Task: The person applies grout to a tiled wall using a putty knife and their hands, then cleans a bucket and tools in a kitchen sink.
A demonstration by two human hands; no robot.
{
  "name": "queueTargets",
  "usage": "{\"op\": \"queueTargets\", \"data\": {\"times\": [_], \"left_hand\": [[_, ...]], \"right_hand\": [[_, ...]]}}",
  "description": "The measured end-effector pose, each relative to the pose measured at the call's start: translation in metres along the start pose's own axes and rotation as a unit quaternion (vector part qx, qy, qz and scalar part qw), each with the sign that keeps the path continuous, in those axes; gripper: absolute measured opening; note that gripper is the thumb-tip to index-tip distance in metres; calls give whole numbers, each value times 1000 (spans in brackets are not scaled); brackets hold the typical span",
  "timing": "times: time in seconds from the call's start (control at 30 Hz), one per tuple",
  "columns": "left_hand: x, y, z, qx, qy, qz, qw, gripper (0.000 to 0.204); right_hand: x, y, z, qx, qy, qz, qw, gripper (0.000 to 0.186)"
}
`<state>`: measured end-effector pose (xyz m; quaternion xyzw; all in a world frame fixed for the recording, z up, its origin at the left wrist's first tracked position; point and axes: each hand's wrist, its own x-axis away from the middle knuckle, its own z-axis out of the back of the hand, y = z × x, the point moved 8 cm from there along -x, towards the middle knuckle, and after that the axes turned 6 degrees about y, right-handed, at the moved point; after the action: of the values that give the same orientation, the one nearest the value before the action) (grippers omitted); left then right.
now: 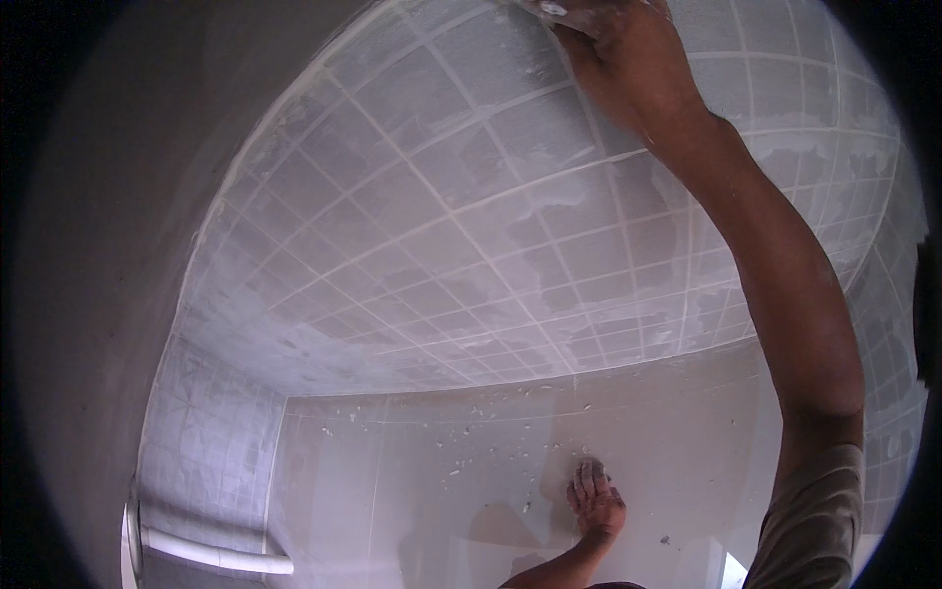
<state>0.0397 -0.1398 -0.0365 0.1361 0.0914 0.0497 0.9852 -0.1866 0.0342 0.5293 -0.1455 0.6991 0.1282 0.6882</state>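
Observation:
My right hand is raised against the grey tiled wall at the top of the view. Its fingers are bent together and partly cut off by the frame edge. White paste smears them, and whatever they grip cannot be made out. Lower down, my left hand hangs above the pale floor, apart from the wall. Its fingers are curled close together and coated with whitish residue; any thing inside is hidden. Light joint lines cross the tiles, and patchy white film covers many of them.
Small white crumbs are scattered on the floor along the wall's foot. A white pipe lies at the lower left, by a smaller tiled wall. A plain dark surface borders the tiles on the left.

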Motion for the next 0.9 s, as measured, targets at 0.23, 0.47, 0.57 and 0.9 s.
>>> {"op": "queueTargets", "data": {"times": [0.23, 0.47, 0.57, 0.9], "left_hand": [[1, 2, 2, 4, 5, -2, 1000, 64], [1, -2, -5, -18, 5, 6, 1000, 61], [1, 0, -6, -21, 0, 8, 1000, 60], [2, 1, -5, -17, -5, 10, 1000, 59]], "right_hand": [[3, -8, 11, 37, 28, 106, 993, 39], [-11, -21, 14, 61, 55, 118, 990, 38], [-20, -9, 5, 74, -128, -1, 989, 38], [-11, -11, 5, 57, 10, 113, 992, 39]]}}
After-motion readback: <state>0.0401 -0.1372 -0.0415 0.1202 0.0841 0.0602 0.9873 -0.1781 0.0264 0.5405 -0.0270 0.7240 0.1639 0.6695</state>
